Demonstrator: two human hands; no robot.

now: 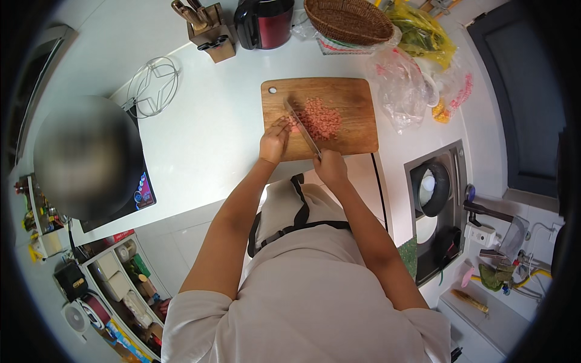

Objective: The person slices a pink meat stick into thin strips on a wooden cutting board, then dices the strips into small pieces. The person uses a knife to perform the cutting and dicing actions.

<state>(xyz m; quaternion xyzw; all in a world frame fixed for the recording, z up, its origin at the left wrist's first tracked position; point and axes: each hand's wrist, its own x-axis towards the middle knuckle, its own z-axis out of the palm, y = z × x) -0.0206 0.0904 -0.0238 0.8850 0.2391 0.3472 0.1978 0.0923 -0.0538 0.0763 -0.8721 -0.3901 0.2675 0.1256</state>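
Note:
A wooden cutting board (356, 136) lies on the white counter in front of me. On it is a heap of finely diced pink food (323, 119), perhaps sausage or ham. My right hand (330, 167) grips the handle of a kitchen knife (305, 130) at the board's near edge. The blade slants away to the upper left, along the left side of the heap. Just left of the blade, my left hand (274, 141) presses its fingertips on a small pink portion (294, 123), partly covered by the fingers.
A pan on an induction cooktop (147, 195) is at left, beside a wire rack (154, 88). Behind the board stand a knife block (206, 27), a kettle (274, 25) and a wicker basket (349, 20). Plastic bags (399, 86) lie at right, near a sink (454, 181) holding a pan (442, 195).

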